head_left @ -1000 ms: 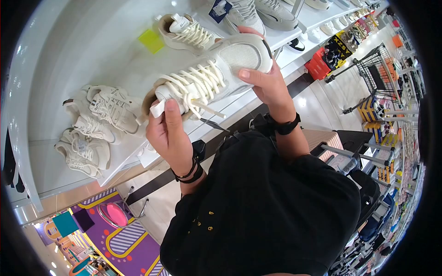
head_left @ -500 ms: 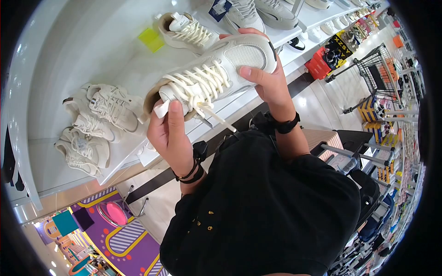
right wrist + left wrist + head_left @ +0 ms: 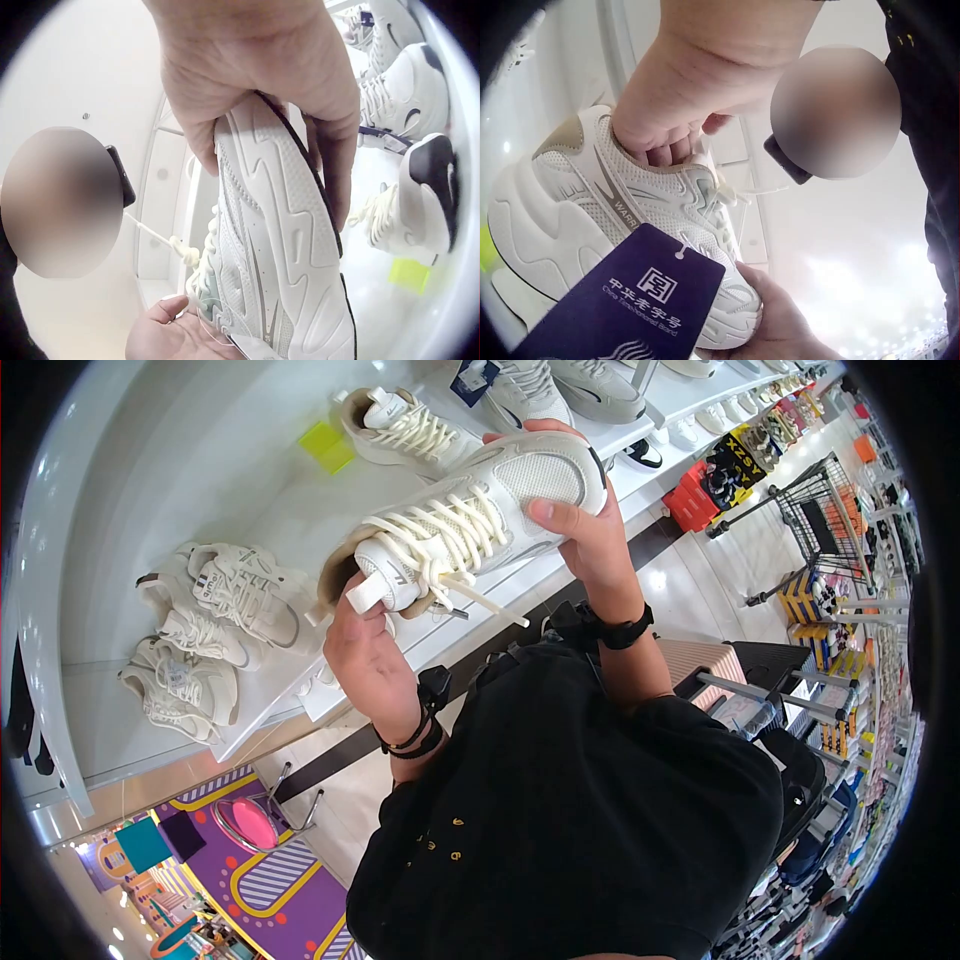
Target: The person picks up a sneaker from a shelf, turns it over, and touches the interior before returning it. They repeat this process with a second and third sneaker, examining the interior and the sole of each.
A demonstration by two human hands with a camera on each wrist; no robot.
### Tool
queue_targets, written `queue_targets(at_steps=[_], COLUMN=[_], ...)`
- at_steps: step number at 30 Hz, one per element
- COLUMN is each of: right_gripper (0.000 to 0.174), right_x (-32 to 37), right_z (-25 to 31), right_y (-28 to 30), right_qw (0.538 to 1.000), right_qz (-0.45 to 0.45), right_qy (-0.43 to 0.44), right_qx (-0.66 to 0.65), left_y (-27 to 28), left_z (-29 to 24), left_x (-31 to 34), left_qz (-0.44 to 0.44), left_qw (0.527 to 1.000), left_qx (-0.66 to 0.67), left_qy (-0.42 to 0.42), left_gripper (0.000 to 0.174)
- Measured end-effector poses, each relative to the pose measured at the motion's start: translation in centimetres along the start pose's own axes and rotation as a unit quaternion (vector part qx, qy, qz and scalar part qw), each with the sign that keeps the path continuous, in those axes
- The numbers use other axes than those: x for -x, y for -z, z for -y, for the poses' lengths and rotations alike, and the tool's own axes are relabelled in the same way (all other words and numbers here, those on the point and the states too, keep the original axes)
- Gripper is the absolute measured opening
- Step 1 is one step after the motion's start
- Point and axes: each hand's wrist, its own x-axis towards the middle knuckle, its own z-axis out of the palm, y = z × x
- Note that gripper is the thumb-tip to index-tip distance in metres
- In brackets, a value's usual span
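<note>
A white sneaker [image 3: 540, 478] with cream laces is held up in front of a shelf, toe to the right. My right hand [image 3: 590, 545] grips its toe, thumb across the upper and fingers under the sole. At the ankle opening my left hand [image 3: 372, 665] has its fingers tucked inside the collar, beside the tongue's white pull tab [image 3: 368, 594]. The left wrist view shows those fingers curled over the collar edge, their tips hidden in the shoe. From the shoe's side hangs a dark blue tag [image 3: 649, 292]. One lace end [image 3: 492, 606] dangles loose.
On the white shelf [image 3: 285, 525], a similar sneaker [image 3: 425, 438] stands behind the held one, near a yellow-green card [image 3: 327, 448]. More white sneakers [image 3: 245, 595] sit at the left. A shopping cart [image 3: 822, 525] and a pink-seated stool [image 3: 250, 823] stand on the floor.
My left thumb has come off the tongue's pull tab, and that hand's fingers now reach into the collar. The sneaker has shifted slightly right. My right hand keeps its hold on the toe.
</note>
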Motion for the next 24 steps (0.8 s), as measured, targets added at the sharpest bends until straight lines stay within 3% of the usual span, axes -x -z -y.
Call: queue_targets(at_steps=[2, 8, 13, 24], right_gripper=[0.070, 0.070, 0.069, 0.077], right_x=[0.0, -0.1, -0.3, -0.6], right_z=[0.0, -0.1, 0.0, -0.2], right_y=[0.0, 0.2, 0.2, 0.8], right_qw=[1.000, 1.000, 1.000, 0.998], right_qz=[-0.002, -0.001, 0.001, 0.025], right_qy=[-0.001, 0.013, 0.015, 0.043], right_qx=[0.003, 0.012, 0.005, -0.038], left_y=[0.3, -0.9, -1.8, -2.3], left_z=[0.4, -0.8, -1.4, -1.6], left_x=[0.1, -0.4, -0.5, -0.4], left_qz=[0.014, -0.002, 0.024, 0.039], left_qw=[1.000, 0.998, 0.994, 0.985], left_qx=[0.003, -0.045, -0.100, -0.169], left_qy=[-0.024, 0.034, 0.034, -0.007], left_gripper=[0.046, 0.045, 0.027, 0.030])
